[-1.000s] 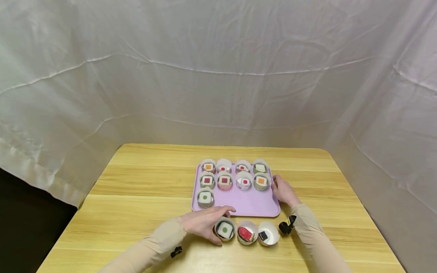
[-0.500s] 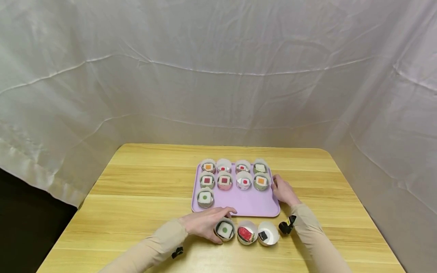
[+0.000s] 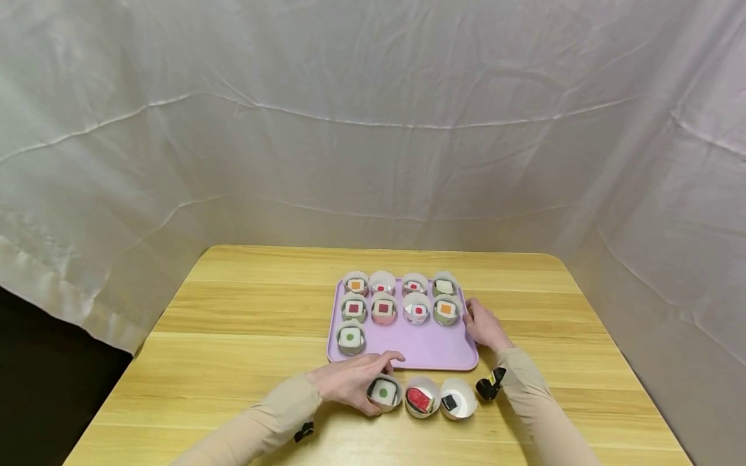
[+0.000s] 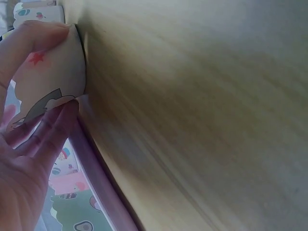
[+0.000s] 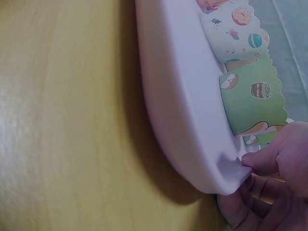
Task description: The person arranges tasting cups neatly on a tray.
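Observation:
My left hand (image 3: 352,383) grips a paper baking cup (image 4: 53,72) between thumb and fingers, just in front of the tray's near edge. In this cup sits a white square sushi piece (image 3: 383,392) with a green dot. My right hand (image 3: 486,325) pinches the right rim of the lilac tray (image 3: 428,346); in the right wrist view the thumb lies on top, with fingers below. Beside the held cup stand a cup with a red-topped piece (image 3: 421,399) and a cup with a small black piece (image 3: 451,402).
Two rows of filled cups cover the tray's far half, including a green cup (image 5: 252,98) near its right side. Another cup with a green-dotted piece (image 3: 350,337) stands at the tray's near left. A wooden table (image 3: 233,323) lies beneath, with pale curtains (image 3: 373,162) around it.
My left hand has shifted very slightly to the right, and the cup it grips has tilted or turned a little. The right hand and the tray have stayed put.

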The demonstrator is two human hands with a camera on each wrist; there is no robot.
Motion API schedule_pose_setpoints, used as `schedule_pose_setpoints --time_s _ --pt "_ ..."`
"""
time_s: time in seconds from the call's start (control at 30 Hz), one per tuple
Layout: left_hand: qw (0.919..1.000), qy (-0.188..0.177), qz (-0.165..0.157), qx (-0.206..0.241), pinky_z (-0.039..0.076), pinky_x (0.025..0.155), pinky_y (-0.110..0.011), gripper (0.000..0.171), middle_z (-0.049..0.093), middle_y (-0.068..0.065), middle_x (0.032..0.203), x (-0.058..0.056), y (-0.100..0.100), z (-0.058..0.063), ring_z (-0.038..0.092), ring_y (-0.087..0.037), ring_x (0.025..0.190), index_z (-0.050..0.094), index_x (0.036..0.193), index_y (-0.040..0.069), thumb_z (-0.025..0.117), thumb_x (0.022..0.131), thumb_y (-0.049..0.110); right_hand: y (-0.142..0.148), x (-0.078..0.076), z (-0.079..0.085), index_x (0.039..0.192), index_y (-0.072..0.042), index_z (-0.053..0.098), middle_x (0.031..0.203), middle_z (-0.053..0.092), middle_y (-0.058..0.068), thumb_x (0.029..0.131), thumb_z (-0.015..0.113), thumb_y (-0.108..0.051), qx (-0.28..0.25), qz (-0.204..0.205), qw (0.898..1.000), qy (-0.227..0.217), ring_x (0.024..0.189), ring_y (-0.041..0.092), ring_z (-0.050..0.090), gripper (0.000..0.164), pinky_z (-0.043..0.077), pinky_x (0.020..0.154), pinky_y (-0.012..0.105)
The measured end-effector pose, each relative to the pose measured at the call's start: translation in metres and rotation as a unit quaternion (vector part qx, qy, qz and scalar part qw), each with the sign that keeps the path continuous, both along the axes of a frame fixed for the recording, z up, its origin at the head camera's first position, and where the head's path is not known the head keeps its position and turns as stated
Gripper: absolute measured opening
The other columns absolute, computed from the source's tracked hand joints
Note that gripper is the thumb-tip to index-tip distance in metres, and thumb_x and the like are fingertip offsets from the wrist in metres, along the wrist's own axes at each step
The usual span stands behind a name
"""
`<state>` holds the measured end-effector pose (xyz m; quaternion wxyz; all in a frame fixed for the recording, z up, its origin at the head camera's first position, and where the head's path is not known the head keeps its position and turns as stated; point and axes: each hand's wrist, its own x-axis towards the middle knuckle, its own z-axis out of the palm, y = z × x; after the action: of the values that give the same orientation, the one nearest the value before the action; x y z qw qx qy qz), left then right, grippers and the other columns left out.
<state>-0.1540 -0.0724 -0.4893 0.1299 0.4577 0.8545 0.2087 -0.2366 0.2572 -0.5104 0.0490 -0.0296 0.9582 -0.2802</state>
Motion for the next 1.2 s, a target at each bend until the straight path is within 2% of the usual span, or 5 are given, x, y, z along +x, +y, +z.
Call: schedule_pose_setpoints --time_s 0.17,0.87,1.2 --pt "1.0000 0.001 0.007 0.000 0.049 0.098 -0.016 0.097 0.063 0.007 0.120 0.0005 0.0006 -0.0007 0.060 -0.002 0.107 0.030 0.149 0.017 0.088 0.072 0.029 -0.0001 -0.0005 0.0003 0.129 0.007 0.047 0.110 0.064 0.030 0.100 0.046 -0.010 0.003 -0.001 1.000 -0.001 0.098 0.041 0.064 0.033 0.052 0.088 0.057" --pt "0.9987 0.049 -0.014 0.004 0.050 0.094 -0.012 0.101 0.067 0.004 0.116 0.0025 0.0030 -0.0033 0.064 0.000 0.096 0.030 0.150 0.012 0.089 0.070 0.029 0.0001 -0.0011 -0.0017 0.130 0.008 0.047 0.116 0.063 0.033 0.102 0.045 -0.011 0.006 -0.001 1.000 -0.003 0.101 0.042 0.064 0.034 0.052 0.089 0.058" --pt "0.9992 0.036 0.014 0.010 0.053 0.094 -0.016 0.104 0.068 0.000 0.118 0.0029 0.0028 -0.0015 0.066 -0.004 0.097 0.028 0.152 0.013 0.089 0.069 0.028 0.0010 -0.0019 -0.0021 0.130 0.007 0.047 0.115 0.063 0.033 0.101 0.046 -0.011 0.001 0.000 1.000 -0.001 0.101 0.043 0.064 0.034 0.053 0.090 0.058"
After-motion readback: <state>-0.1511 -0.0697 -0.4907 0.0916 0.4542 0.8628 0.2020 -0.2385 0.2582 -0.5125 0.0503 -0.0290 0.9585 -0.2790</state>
